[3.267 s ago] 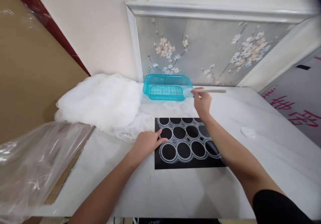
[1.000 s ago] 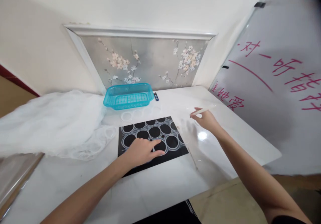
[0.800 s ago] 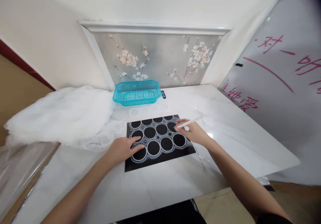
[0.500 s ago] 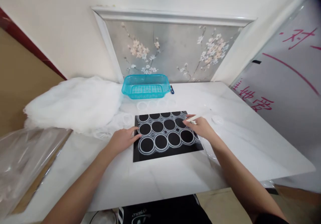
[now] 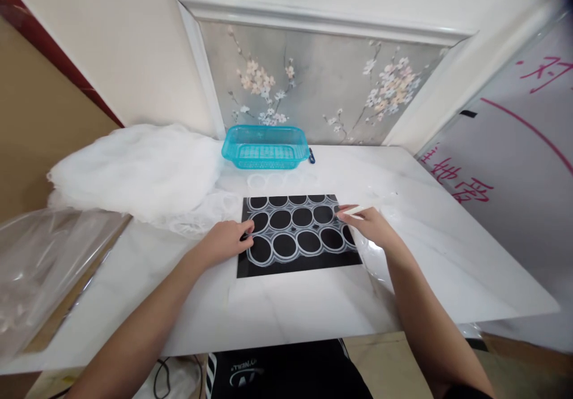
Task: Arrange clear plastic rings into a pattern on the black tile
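A black mat [image 5: 308, 263] lies on the white table [image 5: 290, 309], covered by a sheer sheet with several white ring outlines [image 5: 295, 226]. My left hand [image 5: 226, 241] rests on the mat's left edge, fingers curled and pressing on a ring. My right hand [image 5: 369, 225] sits at the mat's right edge, pinching a thin white stick [image 5: 358, 210] whose tip points at a ring in the upper right.
A turquoise plastic basket [image 5: 265, 153] stands at the back against a flowered panel, a small dark blue object [image 5: 311, 157] beside it. Piled white mesh fabric [image 5: 134, 169] fills the back left. Clear plastic sheeting [image 5: 40, 268] covers the left edge. A whiteboard with red writing [image 5: 505, 166] leans at right.
My right hand came back from the table's right side to the mat's right edge with the stick. My left hand slid from the mat's middle to its left edge.
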Motion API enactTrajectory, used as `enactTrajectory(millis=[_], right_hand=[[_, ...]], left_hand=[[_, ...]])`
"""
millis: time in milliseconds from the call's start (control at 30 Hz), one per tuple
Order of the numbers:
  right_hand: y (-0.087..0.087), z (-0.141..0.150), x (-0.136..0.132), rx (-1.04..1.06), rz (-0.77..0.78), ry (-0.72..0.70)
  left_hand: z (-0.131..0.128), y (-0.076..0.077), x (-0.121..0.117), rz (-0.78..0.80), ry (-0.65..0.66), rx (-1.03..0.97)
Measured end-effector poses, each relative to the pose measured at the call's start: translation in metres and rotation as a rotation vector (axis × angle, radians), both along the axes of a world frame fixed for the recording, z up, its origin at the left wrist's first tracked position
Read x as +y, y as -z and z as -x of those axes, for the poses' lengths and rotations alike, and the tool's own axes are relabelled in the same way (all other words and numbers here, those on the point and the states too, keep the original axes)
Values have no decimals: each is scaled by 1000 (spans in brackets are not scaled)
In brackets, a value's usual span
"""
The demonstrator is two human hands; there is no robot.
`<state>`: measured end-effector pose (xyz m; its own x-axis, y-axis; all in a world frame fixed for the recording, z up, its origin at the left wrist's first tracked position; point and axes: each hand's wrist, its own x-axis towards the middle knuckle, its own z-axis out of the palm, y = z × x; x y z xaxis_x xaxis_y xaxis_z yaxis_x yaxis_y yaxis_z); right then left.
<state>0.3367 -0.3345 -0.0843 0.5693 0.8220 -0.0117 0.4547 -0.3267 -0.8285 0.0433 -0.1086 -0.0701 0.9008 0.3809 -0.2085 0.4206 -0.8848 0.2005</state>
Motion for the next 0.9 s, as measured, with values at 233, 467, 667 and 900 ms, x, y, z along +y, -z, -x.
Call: enactTrajectory(millis=[233,467,667,900], right_hand=[[-10,17,3,82,-65,-144],[-2,25,6,150,-187,-277],[3,33,14,32,-212,-203],[-8,91,58,-107,-259,-308]], left_hand=[[-3,-3,11,-260,-73,60],[-2,-2,22,-375,-240,55],[7,-11,8,-358,-228,33],[17,-3,-69,-349,-53,211]])
